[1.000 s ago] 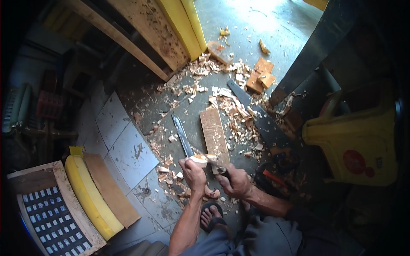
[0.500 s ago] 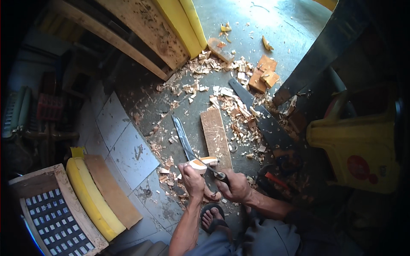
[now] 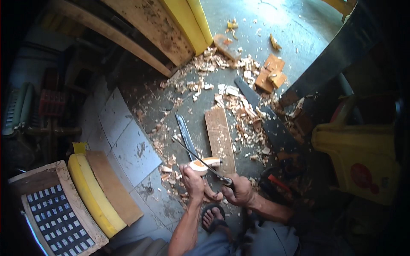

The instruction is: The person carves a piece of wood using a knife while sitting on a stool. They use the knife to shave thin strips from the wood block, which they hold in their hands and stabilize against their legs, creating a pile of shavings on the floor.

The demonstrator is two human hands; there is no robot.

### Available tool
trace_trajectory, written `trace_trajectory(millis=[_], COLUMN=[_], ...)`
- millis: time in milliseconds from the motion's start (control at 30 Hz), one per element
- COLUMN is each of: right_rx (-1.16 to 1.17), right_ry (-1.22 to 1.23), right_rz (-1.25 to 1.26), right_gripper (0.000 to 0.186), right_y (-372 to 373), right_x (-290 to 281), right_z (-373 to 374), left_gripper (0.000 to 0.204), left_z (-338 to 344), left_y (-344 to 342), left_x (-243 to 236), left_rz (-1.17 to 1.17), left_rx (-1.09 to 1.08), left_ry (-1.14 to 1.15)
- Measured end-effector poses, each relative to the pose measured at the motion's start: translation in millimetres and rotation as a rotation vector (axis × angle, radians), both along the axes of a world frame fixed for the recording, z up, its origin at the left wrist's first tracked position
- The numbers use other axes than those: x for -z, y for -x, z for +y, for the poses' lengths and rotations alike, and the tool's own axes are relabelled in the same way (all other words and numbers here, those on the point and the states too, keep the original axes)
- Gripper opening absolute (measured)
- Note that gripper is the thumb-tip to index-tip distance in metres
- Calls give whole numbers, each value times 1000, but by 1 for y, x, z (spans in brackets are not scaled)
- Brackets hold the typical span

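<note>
My left hand (image 3: 194,183) is closed around the near end of a small carved piece of pale wood (image 3: 211,161) with an orange patch on its face. In my right hand (image 3: 240,190) is the dark handle of a long, thin file (image 3: 183,146). The file's shaft slants across the wood piece, its tip pointing away to the left. Whether it touches the wood I cannot tell. Beneath the hands a machete (image 3: 186,135) lies on the floor, its curved wooden handle (image 3: 211,193) near my sandalled foot. Beside it rests a flat wooden board (image 3: 220,134).
Wood shavings (image 3: 243,113) litter the floor. A dark saw blade (image 3: 252,96) and orange-brown blocks (image 3: 269,74) lie ahead right. A yellow plastic stool (image 3: 354,149) stands right. At left are a yellow cushioned piece (image 3: 92,196) and a wooden frame with woven webbing (image 3: 57,217).
My right hand has drawn back a little, toward the lower right. More of the file's shaft shows beyond the wood piece. My left hand keeps nearly the same place.
</note>
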State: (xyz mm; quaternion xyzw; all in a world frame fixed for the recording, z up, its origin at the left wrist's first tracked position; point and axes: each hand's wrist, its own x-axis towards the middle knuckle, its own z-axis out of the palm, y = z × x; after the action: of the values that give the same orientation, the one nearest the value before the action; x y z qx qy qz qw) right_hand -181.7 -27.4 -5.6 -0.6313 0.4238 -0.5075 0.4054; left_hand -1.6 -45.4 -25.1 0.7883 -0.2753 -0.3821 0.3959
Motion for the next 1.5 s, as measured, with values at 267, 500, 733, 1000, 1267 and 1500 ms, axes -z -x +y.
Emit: trace_trajectory(millis=[267,500,733,1000,1267,1500], right_rx=[-120,-96,-62,-121,-131,-94], right_ry=[-159,-194,84,-54,-109,-125], right_rz=[189,174,-52,156,224,246], right_gripper=[27,25,23,25,24,24], right_y=[0,2,-2,-4,-4,-7], right_x=[-1,-3,4,2,3,5], right_z=[-6,0,-4,-6,-2,-2], left_gripper=[31,33,32,31,29,31], left_z=[-1,-7,3,0,3,-2], left_y=[8,10,-2,5,3,13], left_x=[-13,-18,2,-10,-7,-21], left_rz=[-160,-267,-268,-405,-405,-267], left_rx=[104,100,157,199,226,143], left_ry=[17,16,27,94,79,46])
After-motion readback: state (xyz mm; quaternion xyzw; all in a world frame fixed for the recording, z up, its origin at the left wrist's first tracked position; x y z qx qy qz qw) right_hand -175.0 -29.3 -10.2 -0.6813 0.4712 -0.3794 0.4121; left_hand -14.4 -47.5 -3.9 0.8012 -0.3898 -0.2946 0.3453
